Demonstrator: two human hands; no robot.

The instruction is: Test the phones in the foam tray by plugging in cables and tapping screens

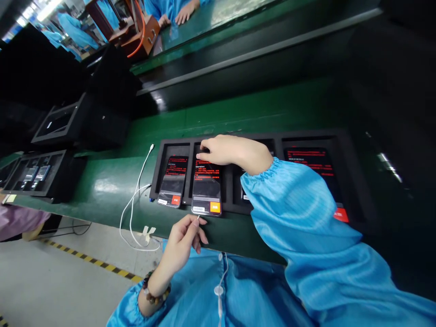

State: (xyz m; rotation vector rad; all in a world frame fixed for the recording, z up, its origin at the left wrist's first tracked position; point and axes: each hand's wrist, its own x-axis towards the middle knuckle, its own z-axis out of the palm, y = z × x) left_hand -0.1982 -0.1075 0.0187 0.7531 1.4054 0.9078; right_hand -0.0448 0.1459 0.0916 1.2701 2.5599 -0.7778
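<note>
A black foam tray (235, 204) holds several smartphones lying face up, their dark screens showing red text. My right hand (221, 150) reaches across from the right, its fingers bent over the upper end of the second smartphone (206, 186) from the left. That phone's lower end overlaps the tray's near edge, and an orange block is lit in its bottom corner. Just below it, my left hand (187, 234) pinches a small white plug (198, 217) close to the phone's bottom edge. Whether the plug touches the phone is unclear. Another smartphone (173, 181) lies in the leftmost compartment.
A loose white cable (131, 213) curls over the table edge at left. Black foam boxes (61, 175) with phones stand farther left. My sleeve partly covers the right-hand phones, including one smartphone (311, 165). A co-worker's hands (184, 13) rest on the far bench.
</note>
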